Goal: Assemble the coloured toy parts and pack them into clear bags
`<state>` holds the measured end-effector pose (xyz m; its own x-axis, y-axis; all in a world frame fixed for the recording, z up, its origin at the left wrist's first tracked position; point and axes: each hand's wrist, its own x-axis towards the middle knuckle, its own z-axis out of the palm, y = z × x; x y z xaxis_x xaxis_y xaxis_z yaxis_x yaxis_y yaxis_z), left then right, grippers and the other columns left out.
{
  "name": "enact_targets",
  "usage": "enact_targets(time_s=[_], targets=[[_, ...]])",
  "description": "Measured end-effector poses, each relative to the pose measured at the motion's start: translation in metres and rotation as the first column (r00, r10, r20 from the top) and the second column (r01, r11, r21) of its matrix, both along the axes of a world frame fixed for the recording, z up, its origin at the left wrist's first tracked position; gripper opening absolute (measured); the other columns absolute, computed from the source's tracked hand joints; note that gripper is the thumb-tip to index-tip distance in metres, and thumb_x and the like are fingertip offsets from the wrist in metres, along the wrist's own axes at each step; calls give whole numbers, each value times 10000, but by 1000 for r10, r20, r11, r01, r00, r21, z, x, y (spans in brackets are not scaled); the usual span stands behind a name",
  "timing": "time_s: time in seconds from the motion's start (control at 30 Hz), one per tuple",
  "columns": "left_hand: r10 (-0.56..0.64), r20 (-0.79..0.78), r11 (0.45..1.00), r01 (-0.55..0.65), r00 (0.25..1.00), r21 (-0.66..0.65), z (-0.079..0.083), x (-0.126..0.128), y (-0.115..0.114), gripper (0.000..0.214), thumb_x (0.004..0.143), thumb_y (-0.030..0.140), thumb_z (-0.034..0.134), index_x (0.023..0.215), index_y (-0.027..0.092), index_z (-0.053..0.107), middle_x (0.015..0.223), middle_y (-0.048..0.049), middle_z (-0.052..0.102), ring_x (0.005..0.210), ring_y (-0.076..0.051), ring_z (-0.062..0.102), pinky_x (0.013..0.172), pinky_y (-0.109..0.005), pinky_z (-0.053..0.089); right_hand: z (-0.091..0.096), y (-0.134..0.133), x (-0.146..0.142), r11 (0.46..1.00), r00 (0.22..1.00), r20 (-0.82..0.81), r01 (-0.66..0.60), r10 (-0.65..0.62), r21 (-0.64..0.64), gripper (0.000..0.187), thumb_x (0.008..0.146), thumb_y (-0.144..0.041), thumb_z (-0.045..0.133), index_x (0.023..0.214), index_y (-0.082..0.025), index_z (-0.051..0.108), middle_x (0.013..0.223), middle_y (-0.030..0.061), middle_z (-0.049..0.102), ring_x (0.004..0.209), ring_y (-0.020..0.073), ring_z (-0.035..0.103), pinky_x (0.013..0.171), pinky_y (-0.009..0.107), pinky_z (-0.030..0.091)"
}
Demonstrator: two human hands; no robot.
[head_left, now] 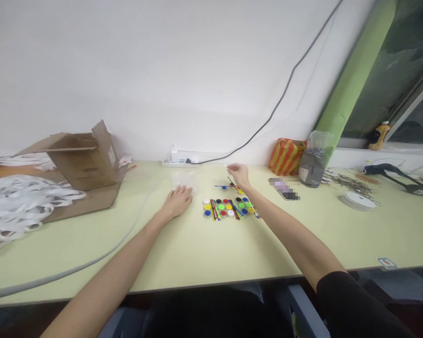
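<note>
"What are we seeing on the right arm?"

"We're seeing a black sleeve (359,305), plain, with its hem ending around the elbow."

"And lower down, along the bottom of the view?"

"We're making out a dark garment (211,314), too shadowed to show any detail, and we're finding the left hand (178,202) and right hand (238,174) both bare."

Round plastic caps (226,202) in a tight cluster show white, black, red, green, yellow and blue, with thin multicoloured sticks (235,211) lying between them. The worktop (197,253) is pale yellow-green. A bag (286,157) has orange-red and yellow stripes, the roll (352,70) is plain green, and the cardboard box (81,162) is brown.
</note>
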<state>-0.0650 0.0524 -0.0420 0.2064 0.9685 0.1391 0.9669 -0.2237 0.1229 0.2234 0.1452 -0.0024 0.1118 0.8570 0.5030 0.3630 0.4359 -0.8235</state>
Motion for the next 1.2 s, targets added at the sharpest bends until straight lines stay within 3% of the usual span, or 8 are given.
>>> enact_targets(time_s=[0.2, 0.43, 0.6, 0.8, 0.93, 1.03, 1.1, 1.2], targets=[[-4, -5, 1000, 4, 1000, 5, 2, 1, -2, 573, 1010, 404, 265, 1524, 187, 394, 1618, -143, 340, 1531, -321, 222, 1220, -521, 209, 21, -16, 2, 999, 996, -73, -40, 42, 27, 412, 749, -343, 624, 1085, -116, 696, 868, 81, 740, 739, 163, 662, 708, 297, 560], [0, 11, 999, -1, 1000, 37, 3, 7, -4, 587, 1008, 395, 268, 1541, 164, 355, 1641, -147, 288, 1555, -304, 140, 1237, -522, 167, 38, -66, 26, 973, 968, -139, -192, 209, 125, 399, 792, -423, 681, 1110, -183, 665, 947, 73, 707, 852, 186, 671, 672, 292, 563], [-43, 44, 995, 39, 998, 93, 3, 13, -6, 591, 1015, 405, 249, 1548, 162, 327, 1642, -131, 292, 1559, -275, 131, 1249, -499, 157, 23, -74, 60, 981, 986, -111, -105, 125, 165, 355, 817, -370, 634, 1127, -197, 647, 906, 50, 662, 859, 184, 663, 708, 297, 524], [-81, 68, 989, 72, 994, 131, 1, 13, -3, 602, 1011, 407, 237, 1549, 140, 291, 1631, -135, 312, 1552, -280, 155, 1243, -502, 169, -13, -70, 94, 999, 993, -114, 26, -21, 40, 347, 812, -323, 549, 1136, -211, 604, 848, 18, 596, 802, 169, 604, 700, 289, 487], [-92, 71, 987, 82, 993, 140, 4, 12, -2, 596, 1007, 400, 231, 1529, 125, 314, 1615, -138, 337, 1546, -293, 173, 1240, -502, 182, -13, -77, 98, 1000, 997, -74, 24, -23, 17, 364, 819, -322, 527, 1164, -217, 574, 845, 9, 578, 776, 161, 585, 685, 278, 486], [-103, 74, 985, 91, 992, 149, 6, 13, -2, 579, 1001, 392, 244, 1515, 139, 334, 1599, -138, 365, 1539, -296, 196, 1229, -507, 212, -1, -87, 90, 997, 998, -9, -68, 68, 34, 381, 820, -339, 568, 1173, -197, 589, 804, 3, 597, 732, 155, 599, 699, 286, 501], [-105, 75, 983, 92, 992, 159, 7, 13, -1, 574, 998, 392, 257, 1512, 150, 336, 1592, -139, 377, 1535, -299, 208, 1221, -509, 231, 8, -95, 84, 979, 977, 74, -203, 202, 0, 365, 818, -346, 608, 1140, -175, 630, 793, 14, 643, 708, 154, 620, 711, 290, 510], [-102, 69, 982, 89, 992, 167, 7, 14, 0, 578, 996, 396, 264, 1510, 142, 338, 1583, -152, 386, 1532, -303, 217, 1216, -505, 242, 17, -108, 77, 898, 871, 220, -417, 439, -143, 317, 797, -329, 673, 1064, -160, 692, 797, 35, 715, 712, 160, 655, 726, 284, 515]])
